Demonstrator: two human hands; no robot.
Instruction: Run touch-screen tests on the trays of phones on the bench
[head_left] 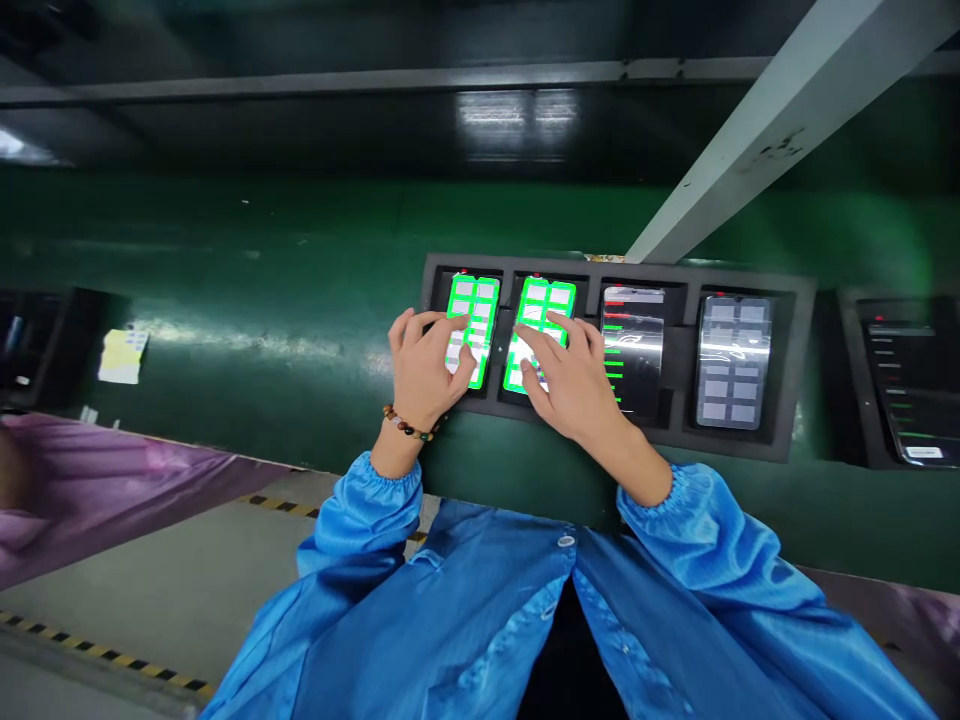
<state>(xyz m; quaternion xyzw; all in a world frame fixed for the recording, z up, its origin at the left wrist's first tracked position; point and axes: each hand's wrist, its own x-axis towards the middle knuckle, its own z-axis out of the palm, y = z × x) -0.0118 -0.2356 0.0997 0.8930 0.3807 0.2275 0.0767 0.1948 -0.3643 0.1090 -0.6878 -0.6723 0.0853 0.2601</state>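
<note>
A dark foam tray (796, 365) on the green bench holds several smartphones in separate compartments. My left hand (426, 362) rests over the leftmost smartphone (486, 318), whose screen glows green and white; its fingers are apart, with fingertips at the glass. Over the second smartphone (536, 300), lit the same way, my right hand (574, 380) spreads its fingers, and the fingertips are at the screen. The third smartphone (637, 345) shows a dark screen with red and green lines. Grey blocks fill the screen of the rightmost smartphone (733, 360).
A slanted pale metal post (787, 120) rises behind the tray. Another tray with a smartphone (919, 380) stands at the far right. Yellow paper (122, 356) and a dark tray (64, 345) lie at the left, near another person's purple sleeve (135, 475).
</note>
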